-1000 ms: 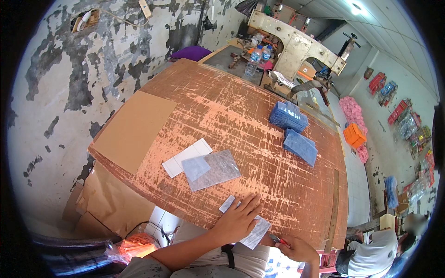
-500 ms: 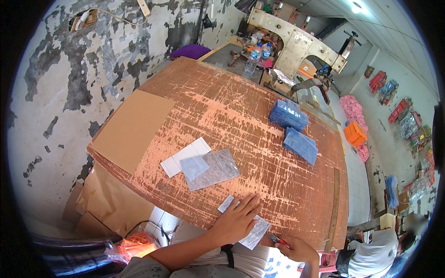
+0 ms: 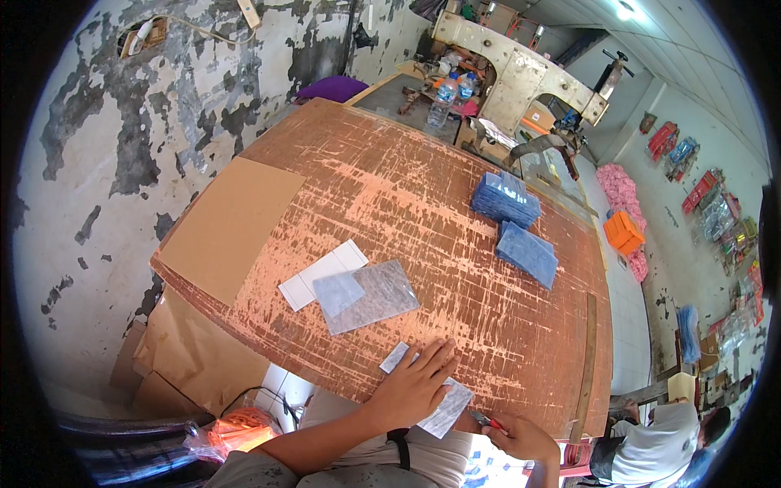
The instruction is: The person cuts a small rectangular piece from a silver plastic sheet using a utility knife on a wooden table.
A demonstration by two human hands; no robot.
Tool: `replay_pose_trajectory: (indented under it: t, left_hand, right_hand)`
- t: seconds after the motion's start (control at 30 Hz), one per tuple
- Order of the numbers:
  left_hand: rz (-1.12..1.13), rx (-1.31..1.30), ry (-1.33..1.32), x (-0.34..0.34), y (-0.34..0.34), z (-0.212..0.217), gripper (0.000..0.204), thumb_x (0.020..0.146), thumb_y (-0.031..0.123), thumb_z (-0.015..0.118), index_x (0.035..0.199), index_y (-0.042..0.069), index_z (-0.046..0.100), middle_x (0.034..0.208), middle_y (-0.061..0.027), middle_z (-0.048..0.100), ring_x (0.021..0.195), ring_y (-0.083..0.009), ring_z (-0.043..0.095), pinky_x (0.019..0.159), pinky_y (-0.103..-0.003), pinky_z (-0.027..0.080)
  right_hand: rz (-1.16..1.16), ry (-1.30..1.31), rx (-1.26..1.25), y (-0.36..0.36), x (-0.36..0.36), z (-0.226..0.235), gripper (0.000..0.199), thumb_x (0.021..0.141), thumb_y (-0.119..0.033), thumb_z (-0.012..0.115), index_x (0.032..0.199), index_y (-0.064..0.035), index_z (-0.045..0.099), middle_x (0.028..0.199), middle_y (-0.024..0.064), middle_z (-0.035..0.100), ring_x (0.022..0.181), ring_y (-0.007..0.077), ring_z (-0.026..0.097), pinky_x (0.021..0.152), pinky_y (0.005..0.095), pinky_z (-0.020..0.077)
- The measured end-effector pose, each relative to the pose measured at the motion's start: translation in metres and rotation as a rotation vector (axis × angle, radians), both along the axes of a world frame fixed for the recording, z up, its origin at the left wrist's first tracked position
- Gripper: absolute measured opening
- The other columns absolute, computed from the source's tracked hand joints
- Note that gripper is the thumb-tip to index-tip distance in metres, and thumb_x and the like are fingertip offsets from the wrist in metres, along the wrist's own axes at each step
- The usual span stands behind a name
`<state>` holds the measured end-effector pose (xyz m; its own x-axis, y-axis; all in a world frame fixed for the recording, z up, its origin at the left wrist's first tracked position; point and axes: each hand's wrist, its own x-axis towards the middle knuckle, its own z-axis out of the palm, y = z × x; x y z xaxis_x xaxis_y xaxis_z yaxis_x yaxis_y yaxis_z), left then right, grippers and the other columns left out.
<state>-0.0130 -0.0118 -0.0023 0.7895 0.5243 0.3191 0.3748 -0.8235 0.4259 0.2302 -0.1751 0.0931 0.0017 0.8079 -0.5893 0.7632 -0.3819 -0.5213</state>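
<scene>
The thin grey plastic strip (image 3: pixel 445 409) lies bottom middle, under the left hand (image 3: pixel 413 389), grip spread flat. The right hand (image 3: pixel 525 437) curls round a small red tool (image 3: pixel 490 420). Blue plastic stacks (image 3: pixel 506 199), right, look done; a grey plastic sheet (image 3: pixel 386 301), middle, seems left.

Grey sheet (image 3: pixel 447 410), flat, partly covered; red-handled tool (image 3: pixel 486 420), near it

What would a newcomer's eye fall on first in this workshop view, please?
Most likely the broad, heavily scratched brown tabletop filling the middle, with two stacks of blue sheets toward its right side. At its near edge, the left hand is spread over pale grey sheet material, while the right hand holds a red-handled tool. The peeling wall at the left stands out too.
</scene>
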Motion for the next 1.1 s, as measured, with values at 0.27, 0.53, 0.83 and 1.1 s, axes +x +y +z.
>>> replay_pose_trajectory:
  t: [0.27,0.53,0.83,1.1]
  left_hand:
    - [0.001,-0.001,0.002,-0.001,-0.001,0.001,0.059,0.115,0.036,0.050,0.164,0.003,0.048,0.177,-0.0194,0.035,0.165,-0.0348,0.030,0.130,-0.061,0.026]
    - [-0.002,-0.008,0.005,-0.003,-0.005,0.004,0.059,0.115,0.036,0.050,0.163,0.003,0.048,0.177,-0.0197,0.035,0.165,-0.0358,0.029,0.130,-0.061,0.026]
    - [-0.005,-0.018,0.025,0.001,0.002,0.003,0.058,0.116,0.036,0.048,0.164,0.003,0.048,0.177,-0.0194,0.035,0.166,-0.0359,0.027,0.131,-0.061,0.025]
    - [-0.006,-0.010,0.033,-0.001,-0.002,0.004,0.057,0.116,0.036,0.048,0.163,0.003,0.049,0.177,-0.0195,0.034,0.165,-0.0367,0.028,0.131,-0.062,0.026]
  right_hand:
    - [-0.037,0.035,0.104,-0.004,-0.002,-0.004,0.034,0.112,-0.035,0.066,0.101,-0.0033,0.065,0.074,0.0092,0.064,0.068,0.0211,0.061,0.066,0.0389,0.0510]
    - [-0.004,0.011,0.067,-0.009,0.001,-0.006,0.033,0.113,-0.040,0.063,0.113,-0.0066,0.066,0.084,0.0151,0.068,0.076,0.0311,0.067,0.071,0.0435,0.0541]
    - [0.004,-0.018,0.006,-0.003,0.006,-0.005,0.039,0.113,-0.046,0.060,0.124,-0.0093,0.066,0.092,0.0211,0.072,0.084,0.0410,0.072,0.076,0.0476,0.0569]
    - [0.035,-0.026,0.057,-0.008,0.005,-0.006,0.039,0.113,-0.046,0.060,0.127,-0.0100,0.067,0.092,0.0218,0.073,0.086,0.0441,0.073,0.076,0.0492,0.0571]
